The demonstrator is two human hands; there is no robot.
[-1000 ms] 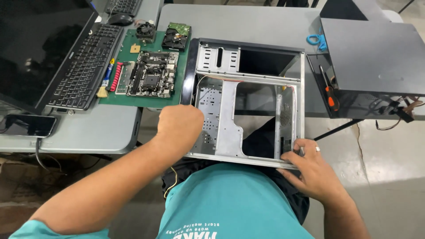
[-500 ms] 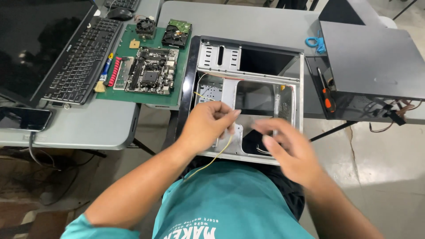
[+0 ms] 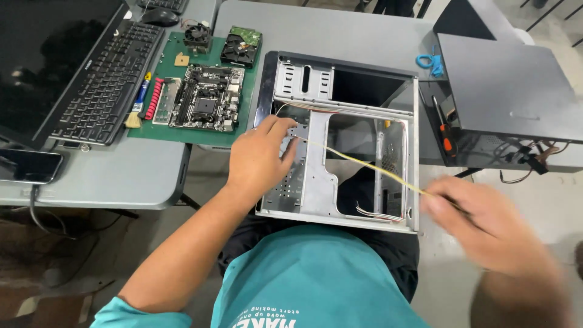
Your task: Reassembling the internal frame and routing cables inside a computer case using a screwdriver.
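An open, empty metal computer case (image 3: 340, 200) lies on my lap with its inside facing up. My left hand (image 3: 258, 158) rests on the case's inner left plate, fingers pinching one end of a thin yellow cable (image 3: 364, 164). The cable runs taut across the case to my right hand (image 3: 480, 222), which is blurred, out past the case's right edge, and closed on the cable's other end. A bundle of thin wires (image 3: 376, 212) lies in the case's lower right corner.
A green mat (image 3: 152, 130) on the grey table holds a motherboard (image 3: 206, 97), a cooler fan (image 3: 197, 35), a hard drive (image 3: 242, 45) and a brush (image 3: 138, 103). A keyboard (image 3: 109, 79), monitor (image 3: 42, 61) and phone (image 3: 27, 165) sit left. A black case (image 3: 510, 91) with a screwdriver (image 3: 444, 130) stands right.
My right hand has pulled away to the right, drawing the yellow cable out taut across the case. My left hand has shifted up to the case's inner left plate.
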